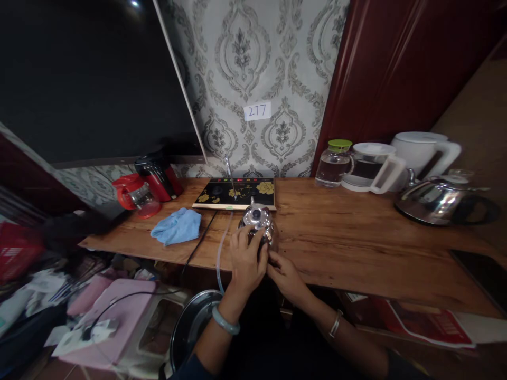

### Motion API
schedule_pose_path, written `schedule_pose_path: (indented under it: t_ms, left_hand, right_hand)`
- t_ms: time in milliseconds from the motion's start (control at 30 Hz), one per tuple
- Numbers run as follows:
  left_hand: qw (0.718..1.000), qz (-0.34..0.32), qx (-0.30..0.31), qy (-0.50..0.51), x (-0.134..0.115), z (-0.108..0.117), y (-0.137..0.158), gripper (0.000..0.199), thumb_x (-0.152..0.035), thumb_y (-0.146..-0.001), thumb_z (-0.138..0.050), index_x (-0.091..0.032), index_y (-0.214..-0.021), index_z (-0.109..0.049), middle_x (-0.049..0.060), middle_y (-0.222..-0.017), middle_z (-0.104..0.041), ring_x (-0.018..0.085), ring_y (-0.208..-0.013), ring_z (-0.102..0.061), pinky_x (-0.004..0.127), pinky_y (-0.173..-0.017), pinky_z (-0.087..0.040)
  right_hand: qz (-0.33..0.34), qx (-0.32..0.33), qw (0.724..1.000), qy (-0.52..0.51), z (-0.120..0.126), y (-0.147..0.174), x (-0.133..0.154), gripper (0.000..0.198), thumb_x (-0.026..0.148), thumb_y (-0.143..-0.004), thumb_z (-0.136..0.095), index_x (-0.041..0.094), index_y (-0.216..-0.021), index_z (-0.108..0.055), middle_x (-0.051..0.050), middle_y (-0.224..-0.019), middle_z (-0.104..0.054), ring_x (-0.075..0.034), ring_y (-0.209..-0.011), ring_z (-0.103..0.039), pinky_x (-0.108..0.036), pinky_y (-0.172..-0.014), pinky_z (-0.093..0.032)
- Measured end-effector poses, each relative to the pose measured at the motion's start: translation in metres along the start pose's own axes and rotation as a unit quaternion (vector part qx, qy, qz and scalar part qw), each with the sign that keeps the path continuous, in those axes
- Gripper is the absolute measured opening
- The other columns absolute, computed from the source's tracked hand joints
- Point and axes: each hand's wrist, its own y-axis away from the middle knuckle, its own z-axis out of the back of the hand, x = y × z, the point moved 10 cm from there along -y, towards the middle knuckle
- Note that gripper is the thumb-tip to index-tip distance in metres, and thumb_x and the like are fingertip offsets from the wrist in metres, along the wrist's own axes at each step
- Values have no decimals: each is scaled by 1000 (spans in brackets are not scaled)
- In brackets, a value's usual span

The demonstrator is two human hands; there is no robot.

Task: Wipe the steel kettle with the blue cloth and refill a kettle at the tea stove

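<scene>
Near the surface [336, 243] edge, small steel kettle [258, 221] clasped by left hand [246, 259], touched by right hand [285, 273]; slip risks toppling off.

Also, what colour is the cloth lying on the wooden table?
The cloth is light blue, seen in the head view, left of the hands.

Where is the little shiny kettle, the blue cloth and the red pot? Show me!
little shiny kettle [258, 219], head view, on its lid beside the dark knob.
blue cloth [177, 226], head view, on the middle of the crumpled cloth.
red pot [137, 196], head view, on its glass body below the red lid.
</scene>
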Motion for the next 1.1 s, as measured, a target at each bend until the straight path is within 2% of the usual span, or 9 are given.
schedule_pose_path:
  t_ms: [100, 233, 400, 500, 667, 767, 900, 967, 1100]
  left_hand:
    - [999, -21, -38, 4, -2, 3, 9, 38, -19, -98, -51, -20, -132, -65, 13, -118, -63, 26, -107, -57, 40, -91, -46]
    - [998, -39, -40, 12, -2, 1, 17, 39, -18, -97, -49, -21, -132, -67, 13, -117, -62, 26, -107, -56, 40, -92, -45]
    - [998, -15, -50, 30, 5, 2, 24, 33, -20, -98, -49, -20, -120, -73, 12, -116, -61, 25, -108, -57, 39, -92, -47]
    - [997, -6, -61, 40, 7, 5, 27, 31, -21, -98, -49, -20, -119, -72, 12, -114, -61, 24, -106, -58, 38, -90, -50]
    - [994, 6, -59, 88, 11, 3, 32, 27, -15, -97, -52, -21, -115, -71, 10, -110, -63, 22, -104, -61, 36, -86, -53]
    - [990, 45, -63, 119, 23, -1, 39, 24, -16, -96, -52, -21, -107, -72, 8, -104, -64, 21, -100, -63, 36, -85, -54]
    - [973, 153, -79, 151, 55, -4, 47, 18, -23, -97, -53, -21, -95, -71, 7, -96, -64, 21, -94, -65, 36, -83, -56]
    - [966, 191, -87, 149, 68, -2, 48, 19, -28, -97, -55, -21, -102, -71, 8, -101, -65, 23, -100, -65, 39, -89, -56]
    - [962, 220, -80, 141, 84, -3, 42, 35, -38, -97, -57, -22, -127, -66, 12, -127, -62, 28, -126, -58, 48, -109, -47]
  right_hand:
    - [8, -8, 1000, 8, 1, 0, -2, 32, 52, -91, -67, 22, -100, -76, -5, -93, -78, -26, -87, -72, -37, -79, -60]
    - [22, -16, 1000, 3, 0, -1, -2, 27, 46, -92, -66, 22, -100, -74, -5, -94, -77, -24, -88, -71, -37, -86, -59]
    - [17, -7, 999, -32, -7, -1, -3, 24, 44, -92, -67, 23, -102, -72, -4, -98, -76, -23, -92, -71, -36, -90, -58]
    - [14, -47, 998, -26, -1, 0, -8, 25, 44, -90, -68, 23, -103, -70, -4, -96, -75, -24, -91, -70, -35, -86, -58]
    - [20, -145, 988, 36, 31, 2, -14, 28, 46, -88, -68, 22, -101, -70, -6, -97, -74, -26, -93, -69, -37, -88, -55]
    - [14, -147, 987, 68, 48, -5, -15, 30, 51, -88, -66, 22, -92, -70, -3, -84, -71, -24, -81, -66, -34, -76, -55]
    - [26, -116, 990, 81, 68, -20, -8, 34, 55, -82, -69, 21, -84, -69, -1, -74, -66, -20, -68, -60, -30, -61, -49]
    - [30, -123, 988, 90, 79, -26, -4, 34, 56, -81, -71, 22, -79, -68, 0, -67, -62, -18, -62, -56, -28, -55, -46]
    - [18, -111, 990, 89, 83, -32, -3, 40, 60, -80, -72, 21, -74, -64, 2, -59, -56, -14, -54, -50, -25, -48, -41]
